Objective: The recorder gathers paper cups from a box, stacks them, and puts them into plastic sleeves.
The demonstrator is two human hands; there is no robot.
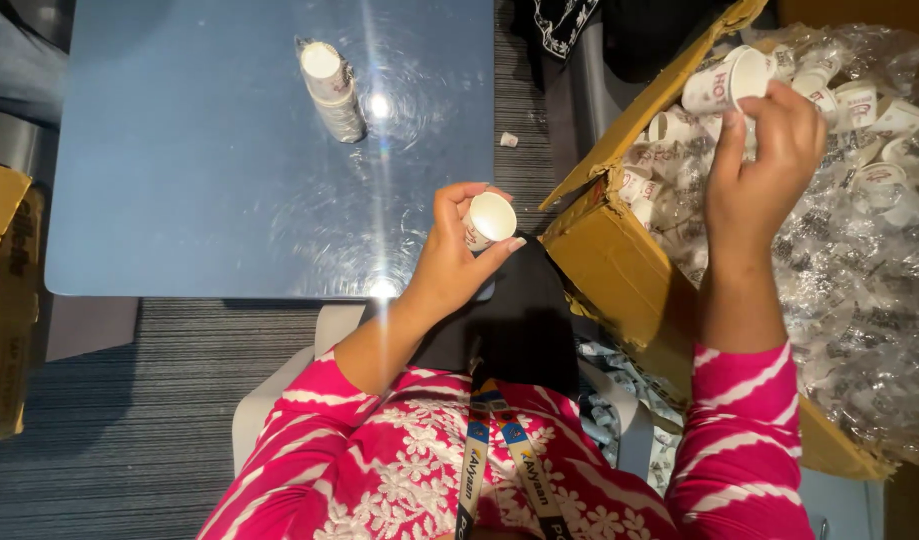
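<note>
Paper cups: small, white, with red print, one in each hand.

Far left edge: brown cardboard box [4, 300], cut off by the frame, dark print on its side too skewed to make out.

Left-centre: blue-grey table [179, 180], glossy, strong glare streak down the middle. Near its far edge, short stack of cups [331, 90] lying tilted inside a clear plastic sleeve. Just off the table's right edge, on the dark ribbed floor, tiny white scrap [508, 140], too small to identify.

Centre: left hand [454, 255] raised over the table's near right corner, fingers curled about a single paper cup [489, 220], thumb on one side, fingertips on the other, mouth of cup turned toward the camera. Grip closed on the cup, palm not touching.

Lower centre: pink patterned sleeves, lanyard with blue and yellow strap, print partly cut off at the bottom edge.

Right of centre: large open cardboard carton [619, 260], flap standing up, lined with crumpled clear plastic [859, 280]. Many loose cups inside, mostly veiled by the plastic and glare; count not readable.

Right: right hand [764, 165] held above the carton, fingers pinched shut on the rim of a second cup [724, 85], cup lying sideways, mouth facing right. Carton's right side cut off by the frame.
</note>
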